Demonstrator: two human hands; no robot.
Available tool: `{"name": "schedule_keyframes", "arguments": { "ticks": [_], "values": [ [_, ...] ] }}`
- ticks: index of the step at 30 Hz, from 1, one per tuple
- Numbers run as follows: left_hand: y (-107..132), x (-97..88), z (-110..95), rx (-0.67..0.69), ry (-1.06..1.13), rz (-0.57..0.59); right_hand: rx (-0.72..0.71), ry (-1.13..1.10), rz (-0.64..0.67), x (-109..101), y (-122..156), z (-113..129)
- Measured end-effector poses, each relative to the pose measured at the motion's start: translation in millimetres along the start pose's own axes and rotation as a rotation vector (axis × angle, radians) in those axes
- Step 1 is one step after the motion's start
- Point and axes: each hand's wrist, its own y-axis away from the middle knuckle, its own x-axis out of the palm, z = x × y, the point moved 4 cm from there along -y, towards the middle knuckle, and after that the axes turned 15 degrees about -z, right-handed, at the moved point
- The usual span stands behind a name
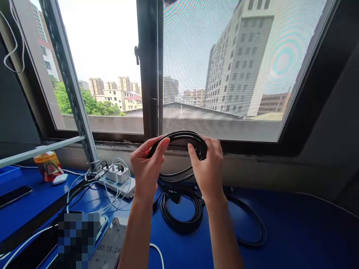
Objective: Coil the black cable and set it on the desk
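Note:
A looped black cable (183, 133) is held up above the blue table, in front of the window sill. My left hand (147, 160) is closed round the left side of the loops, thumb on the near side. On the right side, my right hand (209, 164) grips the same loops, its thumb raised toward the inside of the coil. Lower turns of the cable hang between my wrists. Beneath lies a second coil of black cable (182, 226) with a dark connector (174, 196) on it. Another black cable (262, 231) curves across the table beyond my right forearm.
To the left, a white power strip (127, 188) carries several chargers and tangled cords beside a metal post (71, 82). A red and yellow packet (49, 166), a white mouse-like object (60, 179) and a phone (15, 197) lie farther left. The window frame (150, 74) stands behind.

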Motion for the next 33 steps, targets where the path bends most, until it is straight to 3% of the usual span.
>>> {"name": "schedule_keyframes", "arguments": {
  "ticks": [3,9,15,19,24,28,33],
  "values": [
    [-4,-4.9,-2,0.013,0.063,-0.040,0.057,-0.020,0.066,3,4,-3],
    [-6,-8.9,-6,0.099,0.163,-0.097,0.366,-0.024,0.286,4,7,0],
    [-6,-11.6,-10,0.151,0.178,-0.153,0.452,-0.253,0.246,-2,-2,14],
    [-8,-12.5,-7,0.106,0.131,-0.171,0.495,-0.273,0.298,-7,-4,16],
    [-9,-9.7,2,0.063,0.085,-0.118,0.577,-0.341,0.334,-14,-8,20],
    [-6,-3.0,11,-0.033,0.079,-0.061,0.732,-0.432,0.357,-18,-11,27],
    [-3,7.9,19,-0.227,0.120,0.108,0.908,-0.700,0.549,-17,-10,37]
  ]
}}
